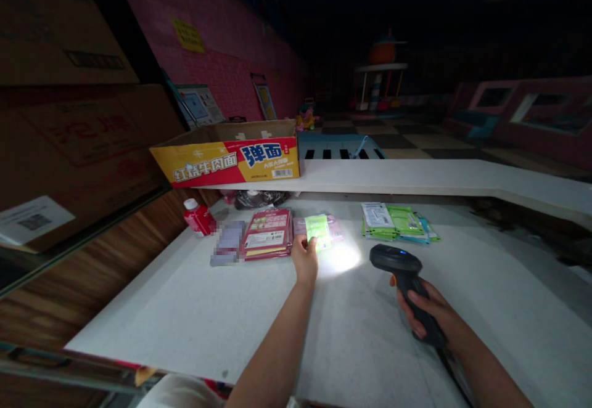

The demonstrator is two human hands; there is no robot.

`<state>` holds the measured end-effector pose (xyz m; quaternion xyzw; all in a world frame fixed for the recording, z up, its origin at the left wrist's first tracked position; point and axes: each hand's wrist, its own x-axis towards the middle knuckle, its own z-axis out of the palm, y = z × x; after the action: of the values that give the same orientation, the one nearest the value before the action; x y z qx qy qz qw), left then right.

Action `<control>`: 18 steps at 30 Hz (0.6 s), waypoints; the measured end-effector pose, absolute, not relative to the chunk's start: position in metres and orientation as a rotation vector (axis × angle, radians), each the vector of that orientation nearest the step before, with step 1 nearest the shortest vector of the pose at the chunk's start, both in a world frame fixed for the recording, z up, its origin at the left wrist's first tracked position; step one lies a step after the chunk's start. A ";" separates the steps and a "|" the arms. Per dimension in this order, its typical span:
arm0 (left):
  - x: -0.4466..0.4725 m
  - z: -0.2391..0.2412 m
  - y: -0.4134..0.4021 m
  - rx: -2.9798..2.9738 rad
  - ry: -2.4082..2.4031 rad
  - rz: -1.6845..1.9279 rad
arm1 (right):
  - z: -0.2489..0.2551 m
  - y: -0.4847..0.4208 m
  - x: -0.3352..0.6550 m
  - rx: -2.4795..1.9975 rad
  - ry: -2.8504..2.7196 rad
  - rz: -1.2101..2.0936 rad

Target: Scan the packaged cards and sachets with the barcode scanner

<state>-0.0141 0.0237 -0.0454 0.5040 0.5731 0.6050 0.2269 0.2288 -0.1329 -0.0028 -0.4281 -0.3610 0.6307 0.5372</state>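
Observation:
My left hand (306,259) pinches the lower edge of a small light-green packet (317,229) above the white counter (222,315). Behind that packet lies a flat pink packet (337,228), partly covered by it. My right hand (423,306) is wrapped round the handle of a black barcode scanner (401,266), which has a blue light on top and a cable at its base. The scanner's head faces left, and a bright patch of light falls on the counter between both hands. Beyond the scanner rests a pile of green and blue packets (400,222).
Left of my left hand are a stack of dark-red packages (269,233), a blurred-out flat item (229,243) and a red bottle with a white cap (198,217). A yellow-red carton (231,160) stands on the raised ledge (398,175). Large brown boxes (87,149) rise at left.

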 end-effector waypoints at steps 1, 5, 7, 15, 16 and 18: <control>-0.014 -0.045 0.023 1.397 1.607 1.659 | -0.003 -0.133 0.229 -1.018 -0.860 1.504; -0.014 -0.045 0.023 1.388 1.587 1.666 | -0.003 -0.133 0.229 -1.009 -0.869 1.510; -0.013 -0.046 0.024 1.368 1.528 1.681 | -0.003 -0.132 0.229 -1.018 -0.862 1.498; -0.014 -0.048 0.026 1.367 1.470 1.686 | -0.005 -0.132 0.231 -1.033 -0.895 1.468; -0.014 -0.048 0.026 1.368 1.465 1.685 | -0.006 -0.131 0.231 -1.031 -0.900 1.467; -0.014 -0.047 0.026 1.370 1.473 1.678 | -0.008 -0.129 0.232 -1.032 -0.895 1.458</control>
<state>-0.0144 0.0263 -0.0473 0.5052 0.5433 0.6189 0.2580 0.2317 -0.1290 -0.0080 -0.4343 -0.3769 0.6137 0.5411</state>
